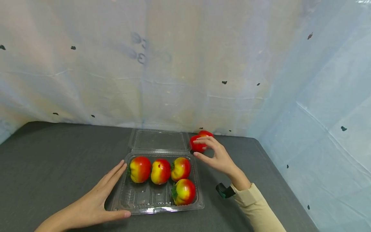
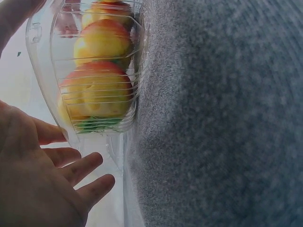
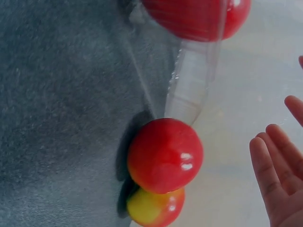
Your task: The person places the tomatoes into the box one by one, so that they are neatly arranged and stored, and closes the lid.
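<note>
Plainly, left hand (image 1: 94, 197) spreads wide at the box (image 1: 157, 210), right hand (image 1: 218, 157) likewise, near two fruits (image 3: 165, 155) beside lid (image 1: 159, 140) and curtain (image 1: 185, 71).

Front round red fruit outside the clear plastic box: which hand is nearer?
Right. The right hand hovers just above the front round red fruit, not touching; the left hand is farther, at the left side of the clear plastic box.

I'm looking into a makeshift booth of some kind: pale, plastic-looking sheeting (image 1: 185, 64) with dark blotches (image 1: 224, 82) hangs behind and beside a dark grey table (image 1: 72, 158). Whether lab, workshop or home surrounds it, I can't tell.
</note>
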A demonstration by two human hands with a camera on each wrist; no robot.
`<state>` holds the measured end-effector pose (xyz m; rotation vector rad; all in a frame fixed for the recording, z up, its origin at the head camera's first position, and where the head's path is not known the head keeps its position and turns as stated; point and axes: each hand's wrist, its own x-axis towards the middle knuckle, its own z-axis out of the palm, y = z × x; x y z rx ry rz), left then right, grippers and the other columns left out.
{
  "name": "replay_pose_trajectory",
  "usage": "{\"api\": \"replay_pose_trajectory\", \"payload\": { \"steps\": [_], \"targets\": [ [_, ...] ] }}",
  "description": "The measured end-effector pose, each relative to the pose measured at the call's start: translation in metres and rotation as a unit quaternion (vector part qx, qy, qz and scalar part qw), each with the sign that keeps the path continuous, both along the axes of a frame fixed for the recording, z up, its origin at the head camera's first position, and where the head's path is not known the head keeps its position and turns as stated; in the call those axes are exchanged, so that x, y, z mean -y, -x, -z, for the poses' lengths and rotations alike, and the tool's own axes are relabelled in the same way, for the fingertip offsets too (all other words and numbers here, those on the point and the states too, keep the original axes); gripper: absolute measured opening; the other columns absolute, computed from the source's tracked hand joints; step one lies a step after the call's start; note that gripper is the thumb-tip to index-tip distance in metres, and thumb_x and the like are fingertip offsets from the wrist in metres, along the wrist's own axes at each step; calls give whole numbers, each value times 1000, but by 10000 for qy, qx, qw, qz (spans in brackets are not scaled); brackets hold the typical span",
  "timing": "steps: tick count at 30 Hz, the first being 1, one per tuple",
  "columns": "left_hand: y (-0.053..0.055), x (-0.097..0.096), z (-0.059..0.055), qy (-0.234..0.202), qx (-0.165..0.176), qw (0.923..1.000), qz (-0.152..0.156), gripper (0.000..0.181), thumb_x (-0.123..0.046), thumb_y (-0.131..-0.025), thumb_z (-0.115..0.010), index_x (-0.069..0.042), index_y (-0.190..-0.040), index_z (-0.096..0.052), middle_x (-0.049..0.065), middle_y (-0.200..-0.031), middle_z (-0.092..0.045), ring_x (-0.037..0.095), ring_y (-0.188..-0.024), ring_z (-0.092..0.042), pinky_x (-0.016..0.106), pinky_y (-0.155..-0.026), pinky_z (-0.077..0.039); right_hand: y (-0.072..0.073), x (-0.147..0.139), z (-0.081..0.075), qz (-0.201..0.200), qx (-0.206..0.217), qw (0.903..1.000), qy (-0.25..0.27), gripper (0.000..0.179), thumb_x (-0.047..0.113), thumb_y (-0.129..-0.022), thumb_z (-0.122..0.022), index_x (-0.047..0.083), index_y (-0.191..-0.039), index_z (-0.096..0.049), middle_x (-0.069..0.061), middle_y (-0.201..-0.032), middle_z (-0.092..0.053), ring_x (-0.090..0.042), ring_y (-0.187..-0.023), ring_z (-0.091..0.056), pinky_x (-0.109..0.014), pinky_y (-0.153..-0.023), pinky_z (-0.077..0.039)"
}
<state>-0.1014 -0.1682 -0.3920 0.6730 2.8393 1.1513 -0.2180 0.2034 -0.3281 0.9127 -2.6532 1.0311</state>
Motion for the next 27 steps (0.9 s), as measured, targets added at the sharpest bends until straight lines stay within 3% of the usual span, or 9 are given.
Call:
{"api": "replay_pose_trajectory", "payload": {
  "steps": [10, 19, 27],
  "targets": [
    [-2, -1, 0, -56, -10, 10000, 47, 116, -52, -71, -79, -29, -155, -3, 6, -162, 0, 51, -136, -23, 76, -82, -36, 14, -1, 15, 52, -271, 9994, -220, 47, 19, -86, -72, 4, -129, -58, -16, -137, -49, -32, -112, -54, -51, -90, -48],
    [-3, -1, 0, -80, -82, 9999, 99, 116, -52, -71, -79, -28, -156, -3, 7, -162, -1, 51, -135, -24, 75, -81, -37, 22, 1, 26, 301, -470, 9971, -517, 46, 16, -86, -71, 3, -129, -58, -19, -140, -46, -38, -128, -42, -57, -100, -40],
    [-5, -3, 1, -129, -2, 9998, 117, 116, -50, -72, -79, -29, -155, -2, 6, -162, 0, 49, -135, -23, 75, -81, -38, 26, 9, 30, 804, -696, 9877, -1147, 47, 16, -86, -69, 6, -131, -57, -17, -141, -47, -37, -130, -41, -52, -103, -42]
  ]
}}
